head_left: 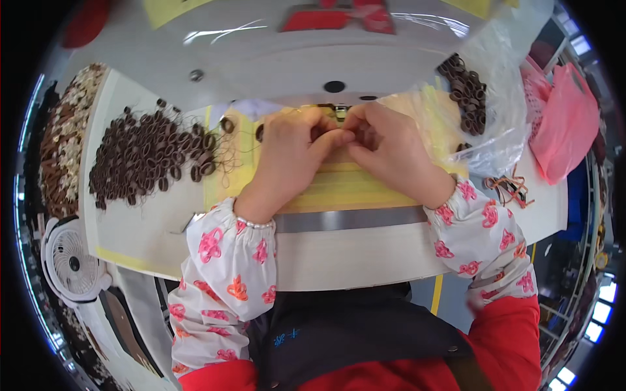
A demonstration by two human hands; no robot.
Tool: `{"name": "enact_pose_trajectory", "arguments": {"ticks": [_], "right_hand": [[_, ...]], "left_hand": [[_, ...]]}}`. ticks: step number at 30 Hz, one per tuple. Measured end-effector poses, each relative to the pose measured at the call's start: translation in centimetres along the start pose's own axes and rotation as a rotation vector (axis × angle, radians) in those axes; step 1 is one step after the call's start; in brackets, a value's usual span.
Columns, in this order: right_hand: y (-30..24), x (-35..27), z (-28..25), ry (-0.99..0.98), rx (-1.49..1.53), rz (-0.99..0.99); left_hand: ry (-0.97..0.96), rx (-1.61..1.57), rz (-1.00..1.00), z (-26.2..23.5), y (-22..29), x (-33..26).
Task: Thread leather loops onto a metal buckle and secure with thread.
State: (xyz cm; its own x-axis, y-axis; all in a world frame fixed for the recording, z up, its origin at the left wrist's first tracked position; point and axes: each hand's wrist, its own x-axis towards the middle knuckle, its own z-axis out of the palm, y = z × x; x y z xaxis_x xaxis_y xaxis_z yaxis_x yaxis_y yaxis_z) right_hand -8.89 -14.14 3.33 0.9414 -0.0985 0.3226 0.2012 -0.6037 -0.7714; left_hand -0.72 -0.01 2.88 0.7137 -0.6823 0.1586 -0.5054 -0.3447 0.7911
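My left hand (291, 151) and my right hand (390, 147) meet just in front of the metal presser-foot area (340, 112) of a white sewing machine (261, 75). Both hands are closed, thumbs and fingertips pinched close together. Whatever lies between the fingertips is hidden or too small to name. Beneath the hands the machine bed is covered with yellow tape (326, 189). A large heap of small dark brown loops (140, 156) with loose threads lies to the left of my left hand. A single brown loop (259, 133) sits right beside that hand.
Another group of brown loops (466, 91) lies at the right, by a clear plastic bag (505, 98). Beyond it hangs a pink bag (566, 124). Thin brown strips (512, 189) rest near the table's right side. A white fan (72, 260) stands at the left edge.
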Motion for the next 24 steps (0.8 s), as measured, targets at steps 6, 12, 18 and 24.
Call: {"name": "enact_pose_trajectory", "arguments": {"ticks": [6,12,18,24], "right_hand": [[1.0,0.3,-0.4,0.083,0.067,0.083],[1.4,0.9,0.0,0.142,-0.004,0.054],[1.8,1.1,-0.1,0.245,-0.192,-0.112],[1.4,1.2,-0.1,0.22,-0.204,-0.108]], "left_hand": [[0.063,-0.082,-0.07,0.1,0.4,0.0],[0.048,-0.06,-0.254,0.1,0.3,0.7],[0.105,-0.098,-0.23,0.6,-0.1,1.0],[0.065,-0.054,-0.277,0.3,-0.4,1.1]]}}
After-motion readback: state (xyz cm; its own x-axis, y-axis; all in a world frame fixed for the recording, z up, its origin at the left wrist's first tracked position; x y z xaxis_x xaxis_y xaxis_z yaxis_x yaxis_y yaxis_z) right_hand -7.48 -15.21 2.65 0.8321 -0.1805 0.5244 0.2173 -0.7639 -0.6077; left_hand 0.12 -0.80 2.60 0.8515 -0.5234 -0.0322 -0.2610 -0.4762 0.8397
